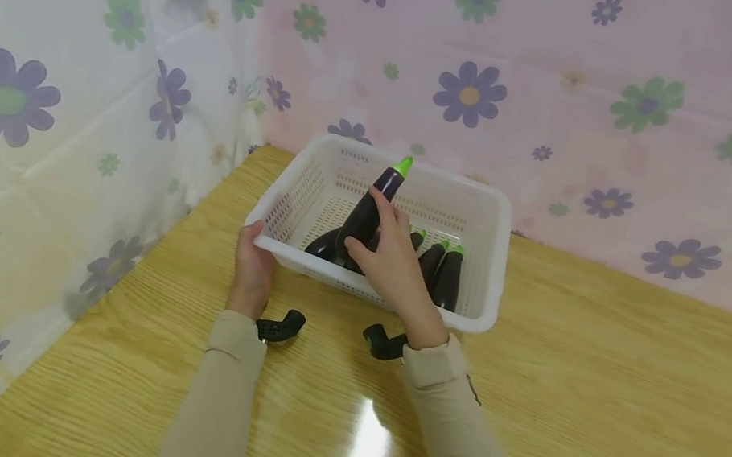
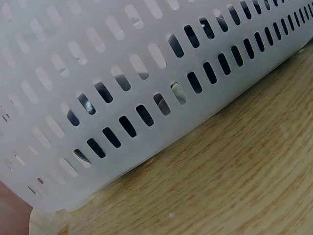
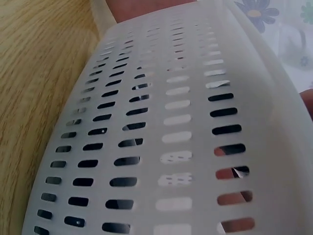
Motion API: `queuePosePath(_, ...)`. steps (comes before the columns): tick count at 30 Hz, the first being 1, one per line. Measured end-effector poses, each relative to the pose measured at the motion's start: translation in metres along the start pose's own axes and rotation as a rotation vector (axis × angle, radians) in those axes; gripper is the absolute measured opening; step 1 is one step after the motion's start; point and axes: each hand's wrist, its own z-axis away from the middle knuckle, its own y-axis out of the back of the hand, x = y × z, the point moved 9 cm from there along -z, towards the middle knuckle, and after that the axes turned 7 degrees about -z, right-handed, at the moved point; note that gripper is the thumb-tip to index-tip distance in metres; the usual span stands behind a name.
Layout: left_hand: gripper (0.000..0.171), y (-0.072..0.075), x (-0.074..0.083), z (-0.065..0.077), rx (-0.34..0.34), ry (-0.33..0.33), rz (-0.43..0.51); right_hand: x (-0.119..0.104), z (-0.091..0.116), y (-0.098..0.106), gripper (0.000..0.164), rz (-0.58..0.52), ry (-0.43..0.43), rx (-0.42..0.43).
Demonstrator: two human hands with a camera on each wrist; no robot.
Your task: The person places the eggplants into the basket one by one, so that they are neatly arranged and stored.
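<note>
A white plastic basket with slotted walls stands on the table, with several dark eggplants with green tips lying in it. My right hand reaches over the front rim and grips an eggplant, thumb on one side and fingers on the other. That eggplant is tilted, green end up and away from me. At the front left corner, my left hand holds the basket, thumb at the rim. Dark shapes show through slots of the basket wall in the left wrist view, and through the wall in the right wrist view.
The wood-grain table extends right and toward me. A flowered pink cloth hangs behind the basket, and a white flowered cloth along the left. Black curved mounts stick out from both wrists.
</note>
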Motion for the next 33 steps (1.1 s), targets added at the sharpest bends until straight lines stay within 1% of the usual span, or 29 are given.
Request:
queuePosePath(6,0.05,-0.003,-0.001,0.002,-0.016,-0.015,0.009,0.002,-0.007,-0.008,0.073,-0.029,-0.03,-0.021)
queuePosePath(12,0.05,-0.005,0.001,0.0,-0.041,-0.032,-0.013,-0.001,-0.018,-0.018,0.073,0.012,-0.052,-0.031)
queuePosePath(19,0.051,-0.003,0.0,0.003,-0.041,-0.004,-0.024,-0.001,-0.03,-0.033,0.074,0.021,-0.091,-0.06)
queuePosePath(27,0.051,-0.004,0.002,0.004,-0.043,-0.009,-0.002,0.001,-0.046,-0.049,0.079,0.005,-0.129,-0.104)
queuePosePath(31,0.05,-0.005,0.002,0.005,-0.043,-0.007,0.008,0.002,-0.051,-0.056,0.08,0.008,-0.153,-0.12)
queuePosePath(33,0.05,-0.004,0.002,0.005,-0.039,-0.014,0.024,0.002,-0.054,-0.06,0.08,0.029,-0.159,-0.134)
